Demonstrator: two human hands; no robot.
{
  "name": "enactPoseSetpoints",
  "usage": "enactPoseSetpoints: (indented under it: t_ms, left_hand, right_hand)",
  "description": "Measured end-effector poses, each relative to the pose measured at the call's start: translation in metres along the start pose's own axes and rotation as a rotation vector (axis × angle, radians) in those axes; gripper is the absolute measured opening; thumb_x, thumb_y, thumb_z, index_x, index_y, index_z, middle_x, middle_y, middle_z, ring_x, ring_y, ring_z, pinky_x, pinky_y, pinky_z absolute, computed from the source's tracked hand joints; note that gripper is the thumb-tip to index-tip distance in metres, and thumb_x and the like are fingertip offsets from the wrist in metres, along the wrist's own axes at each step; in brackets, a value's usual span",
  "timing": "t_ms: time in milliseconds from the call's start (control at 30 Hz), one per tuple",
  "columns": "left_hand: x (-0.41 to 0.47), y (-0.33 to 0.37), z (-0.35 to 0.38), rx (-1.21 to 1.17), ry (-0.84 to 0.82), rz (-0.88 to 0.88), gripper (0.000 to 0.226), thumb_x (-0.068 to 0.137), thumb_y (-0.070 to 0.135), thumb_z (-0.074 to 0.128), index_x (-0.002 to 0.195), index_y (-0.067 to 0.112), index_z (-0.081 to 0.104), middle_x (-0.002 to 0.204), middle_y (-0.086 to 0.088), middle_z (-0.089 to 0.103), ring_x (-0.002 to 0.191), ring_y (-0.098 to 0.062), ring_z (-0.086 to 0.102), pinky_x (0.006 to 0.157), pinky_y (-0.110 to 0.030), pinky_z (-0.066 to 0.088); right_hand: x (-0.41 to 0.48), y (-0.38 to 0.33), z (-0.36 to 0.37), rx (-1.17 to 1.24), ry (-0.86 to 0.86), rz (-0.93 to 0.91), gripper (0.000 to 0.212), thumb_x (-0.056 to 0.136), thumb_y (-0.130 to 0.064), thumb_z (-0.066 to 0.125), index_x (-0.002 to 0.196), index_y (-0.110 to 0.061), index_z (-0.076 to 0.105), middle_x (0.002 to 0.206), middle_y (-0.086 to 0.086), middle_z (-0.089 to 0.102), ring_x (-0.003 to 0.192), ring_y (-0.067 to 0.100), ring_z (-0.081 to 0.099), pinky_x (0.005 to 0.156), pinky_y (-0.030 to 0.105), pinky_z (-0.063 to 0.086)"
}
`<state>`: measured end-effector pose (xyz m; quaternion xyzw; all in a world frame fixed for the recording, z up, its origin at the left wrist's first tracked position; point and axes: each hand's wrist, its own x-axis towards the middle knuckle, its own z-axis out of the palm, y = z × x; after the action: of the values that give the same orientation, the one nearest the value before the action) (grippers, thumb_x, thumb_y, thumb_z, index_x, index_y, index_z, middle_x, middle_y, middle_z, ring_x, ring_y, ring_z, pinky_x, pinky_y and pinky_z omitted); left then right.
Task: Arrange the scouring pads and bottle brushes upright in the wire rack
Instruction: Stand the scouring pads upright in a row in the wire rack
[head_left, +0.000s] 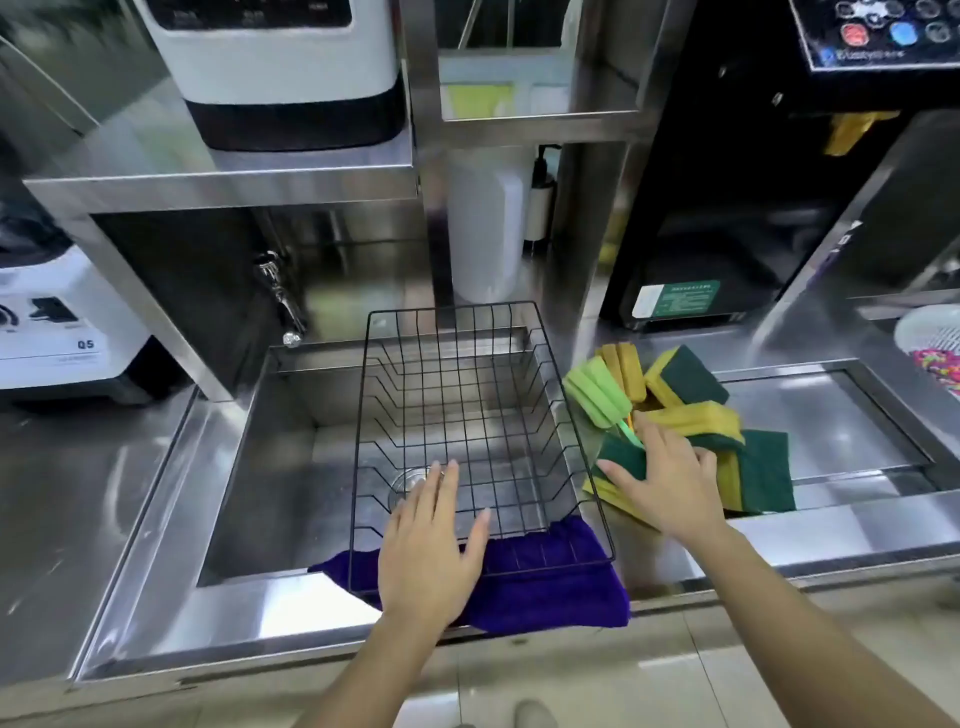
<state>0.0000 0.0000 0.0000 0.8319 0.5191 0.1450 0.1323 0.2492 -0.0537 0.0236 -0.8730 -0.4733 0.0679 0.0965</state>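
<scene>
A black wire rack (470, 332) sits across the sink with nothing in it. To its right lies a heap of yellow-and-green scouring pads (691, 384) on the steel counter. Light green sponge-headed bottle brushes (597, 392) lie at the heap's left edge. My right hand (670, 486) rests flat, fingers spread, on a dark green pad (623, 457) at the front of the heap. My left hand (434, 551) lies flat, fingers apart, over the rack's near edge.
A purple cloth (550, 587) lies under the rack's near edge, over the sink's front rim. The steel sink (291, 467) has a tap (280, 296) at its back left. Appliances stand left and behind. A white basket (930, 332) sits far right.
</scene>
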Motion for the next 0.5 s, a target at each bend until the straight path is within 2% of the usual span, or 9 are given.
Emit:
enactPoseSetpoints:
  t_ms: [67,133,200,267,300,400,500]
  left_hand:
    - [-0.002,-0.002,0.005,0.107,-0.073,0.016,0.065,0.093,0.061,0.017,0.148,0.026,0.024,0.149,0.005,0.035,0.13,-0.015,0.038,0.105,-0.032,0.027]
    - [-0.002,-0.004,0.006,0.204,-0.057,0.049,0.062,0.094,0.059,0.018,0.14,0.024,0.041,0.132,0.005,0.055,0.113,-0.014,0.054,0.095,-0.031,0.035]
    - [-0.005,-0.002,0.005,0.227,-0.076,0.067,0.055,0.093,0.055,0.029,0.11,0.019,0.066,0.091,0.0,0.071,0.079,-0.018,0.065,0.075,-0.033,0.044]
    - [-0.007,-0.004,0.011,0.244,-0.01,0.11,0.054,0.088,0.051,0.035,0.074,0.014,0.071,0.058,-0.001,0.064,0.051,-0.022,0.059,0.057,-0.031,0.045]
    - [-0.008,-0.005,0.013,0.252,0.026,0.115,0.054,0.087,0.05,0.036,0.066,0.013,0.068,0.052,-0.002,0.061,0.047,-0.023,0.057,0.053,-0.03,0.043]
    - [-0.009,-0.005,0.014,0.265,0.054,0.121,0.052,0.088,0.049,0.04,0.061,0.012,0.064,0.053,-0.003,0.06,0.049,-0.024,0.056,0.053,-0.031,0.041]
    - [-0.008,-0.006,0.016,0.225,0.087,0.119,0.054,0.086,0.048,0.037,0.056,0.011,0.062,0.051,-0.004,0.059,0.046,-0.025,0.054,0.051,-0.032,0.042]
  right_hand:
    - [0.0,0.004,0.003,0.019,-0.092,0.026,0.072,0.084,-0.064,0.04,0.14,-0.018,0.036,0.131,0.006,0.057,0.121,0.025,0.05,0.1,0.045,0.033]
    - [-0.001,0.01,0.004,0.054,-0.185,0.044,0.076,0.082,-0.067,0.042,0.14,-0.019,0.037,0.134,0.005,0.054,0.124,0.026,0.047,0.102,0.047,0.032]
    - [-0.001,0.011,0.001,0.1,-0.262,0.037,0.083,0.077,-0.068,0.05,0.142,-0.02,0.032,0.138,0.005,0.048,0.128,0.026,0.042,0.104,0.049,0.032]
    - [0.003,0.013,-0.005,0.143,-0.339,0.026,0.087,0.075,-0.062,0.059,0.144,-0.02,0.028,0.14,0.006,0.045,0.13,0.027,0.04,0.105,0.048,0.033]
    - [0.005,0.014,-0.009,0.144,-0.38,0.019,0.088,0.075,-0.057,0.064,0.145,-0.019,0.026,0.141,0.008,0.044,0.13,0.027,0.04,0.106,0.047,0.034]
    - [0.008,0.016,-0.018,0.138,-0.449,0.013,0.085,0.074,-0.04,0.072,0.143,-0.015,0.029,0.14,0.01,0.045,0.127,0.027,0.044,0.104,0.044,0.04]
    - [0.011,0.011,-0.034,0.198,-0.342,0.022,0.065,0.077,-0.034,0.07,0.132,-0.009,0.044,0.122,0.012,0.059,0.108,0.027,0.056,0.092,0.04,0.049]
